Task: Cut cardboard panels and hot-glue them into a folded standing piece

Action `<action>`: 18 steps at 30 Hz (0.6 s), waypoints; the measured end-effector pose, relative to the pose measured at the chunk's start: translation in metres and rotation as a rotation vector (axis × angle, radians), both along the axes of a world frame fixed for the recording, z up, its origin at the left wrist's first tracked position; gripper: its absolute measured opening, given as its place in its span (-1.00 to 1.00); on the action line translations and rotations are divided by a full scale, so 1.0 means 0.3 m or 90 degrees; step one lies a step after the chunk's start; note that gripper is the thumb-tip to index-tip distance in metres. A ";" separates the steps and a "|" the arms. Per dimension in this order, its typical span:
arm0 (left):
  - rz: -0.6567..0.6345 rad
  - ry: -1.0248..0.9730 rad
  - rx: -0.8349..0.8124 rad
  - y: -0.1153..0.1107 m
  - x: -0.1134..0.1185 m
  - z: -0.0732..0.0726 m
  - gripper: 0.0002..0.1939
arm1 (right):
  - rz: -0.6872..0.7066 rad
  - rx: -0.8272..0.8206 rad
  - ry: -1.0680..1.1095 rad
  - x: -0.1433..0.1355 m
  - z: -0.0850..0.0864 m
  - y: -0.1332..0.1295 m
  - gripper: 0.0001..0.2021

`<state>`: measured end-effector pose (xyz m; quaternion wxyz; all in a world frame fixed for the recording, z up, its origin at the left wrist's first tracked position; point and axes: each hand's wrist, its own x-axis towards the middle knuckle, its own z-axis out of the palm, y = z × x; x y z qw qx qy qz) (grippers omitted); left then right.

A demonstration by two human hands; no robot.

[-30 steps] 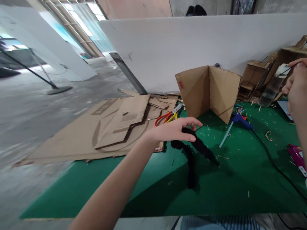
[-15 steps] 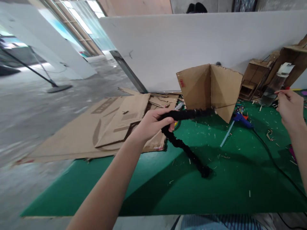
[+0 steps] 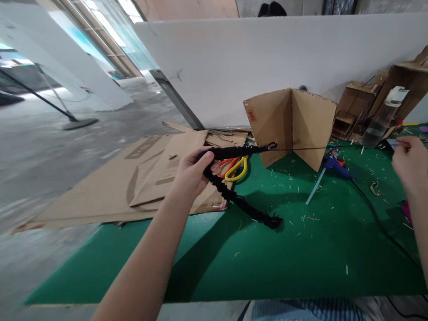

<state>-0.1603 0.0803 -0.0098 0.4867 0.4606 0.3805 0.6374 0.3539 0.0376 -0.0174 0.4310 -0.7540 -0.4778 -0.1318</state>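
Observation:
My left hand (image 3: 192,176) is closed round the bend of a black, fuzzy, yarn-wrapped piece (image 3: 242,203), shaped like a sideways V. Its upper arm points right and ends in a small curl; the lower arm slants down over the green table (image 3: 267,267). From the upper tip a thin strand of black yarn (image 3: 307,148) runs taut across to my right hand (image 3: 411,160), whose fingers are pinched together at the right edge. Scissors with red and yellow handles (image 3: 239,171) lie just behind the piece, partly covered by it.
Flattened cardboard (image 3: 160,178) covers the table's left side. A folded cardboard sheet (image 3: 309,120) stands at the back. A blue glue gun (image 3: 337,167) with a cord lies right of centre. Behind it are a clear bottle (image 3: 383,118) and a cardboard structure (image 3: 354,102). Scraps are scattered about.
My left hand has moved left with the black piece, uncovering the scissors handles. My right hand has shifted slightly right and down, and the strand between them shows longer.

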 end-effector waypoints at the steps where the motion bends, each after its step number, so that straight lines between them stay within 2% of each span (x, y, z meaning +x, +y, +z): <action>1: -0.005 0.012 0.000 -0.005 0.007 0.001 -0.57 | 0.003 -0.049 -0.064 -0.037 0.021 -0.023 -0.61; 4: -0.043 0.068 0.015 -0.021 0.048 0.011 -0.61 | 0.030 -0.097 -0.184 -0.212 0.099 -0.104 -0.42; 5: -0.054 0.090 0.026 -0.026 0.065 0.016 -0.63 | 0.082 -0.101 -0.199 -0.283 0.121 -0.132 -0.42; 7: -0.066 0.135 0.052 -0.038 0.097 0.026 -0.68 | 0.278 -0.103 -0.178 -0.426 0.145 -0.175 -0.45; 9: -0.077 0.172 0.074 -0.053 0.123 0.037 -0.71 | 0.483 -0.188 -0.025 -0.550 0.132 -0.193 -0.35; 10: -0.083 0.186 0.083 -0.062 0.134 0.042 -0.72 | 0.554 -0.230 0.076 -0.600 0.113 -0.190 -0.27; 11: -0.090 0.197 0.091 -0.072 0.143 0.047 -0.73 | 0.597 -0.265 0.176 -0.639 0.088 -0.180 -0.20; 13: -0.107 0.215 0.100 -0.090 0.156 0.055 -0.73 | 0.624 -0.298 0.355 -0.687 0.032 -0.143 -0.11; 14: -0.114 0.225 0.102 -0.096 0.160 0.057 -0.74 | 0.646 -0.307 0.439 -0.697 0.008 -0.121 -0.13; 15: -0.118 0.232 0.100 -0.099 0.161 0.058 -0.75 | 0.658 -0.287 0.503 -0.698 -0.010 -0.100 -0.24; 18: -0.110 0.225 0.089 -0.089 0.148 0.048 -0.77 | 0.708 -0.234 0.521 -0.664 -0.023 -0.063 -0.66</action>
